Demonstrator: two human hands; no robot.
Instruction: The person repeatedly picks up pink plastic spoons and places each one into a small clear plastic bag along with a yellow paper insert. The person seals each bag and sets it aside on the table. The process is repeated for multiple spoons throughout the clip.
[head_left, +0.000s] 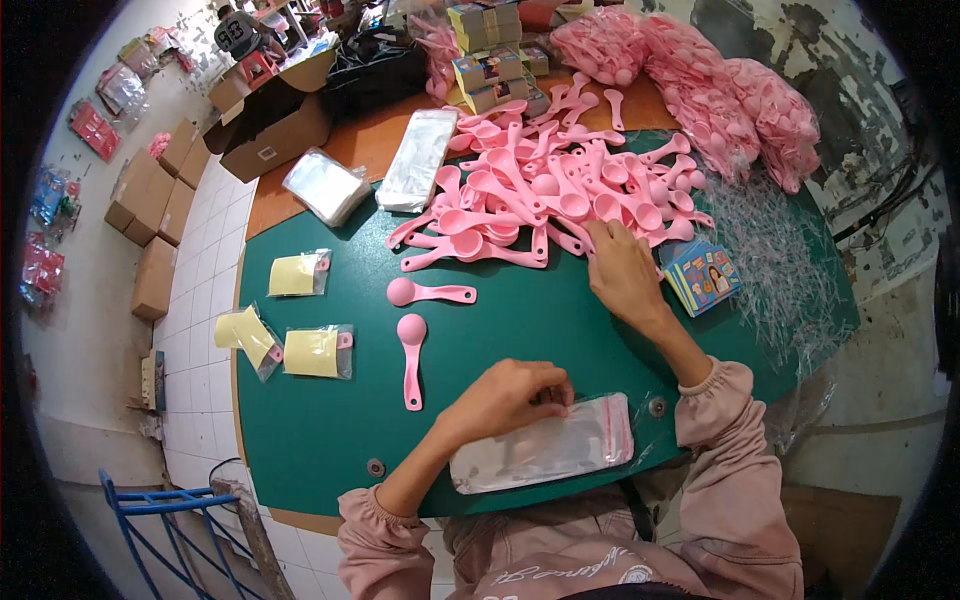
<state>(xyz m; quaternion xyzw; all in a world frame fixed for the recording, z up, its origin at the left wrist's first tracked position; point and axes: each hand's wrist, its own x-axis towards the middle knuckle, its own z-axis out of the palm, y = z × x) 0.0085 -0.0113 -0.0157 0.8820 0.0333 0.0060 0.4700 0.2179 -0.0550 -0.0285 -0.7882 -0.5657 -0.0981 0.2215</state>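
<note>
My right hand (622,272) reaches to the near right edge of a heap of pink plastic measuring spoons (505,190). Its fingers close on a spoon there, partly hidden by the hand. My left hand (515,393) rests over a stack of clear plastic bags (545,450) at the table's near edge. Its fingers are curled together, and what they pinch, if anything, is hidden. Two single spoons lie apart from the heap: a sideways one (430,292) and one with its handle toward me (412,360). Beside my right hand sits a pile of small colourful cards (702,278).
Left on the green table (350,430) lie several packets with yellow cards (318,352). Farther back are more clear bags (418,160), an open cardboard box (270,135), card bundles (490,72) and bagged spoons (700,100). Shredded clear plastic (775,260) covers the right side.
</note>
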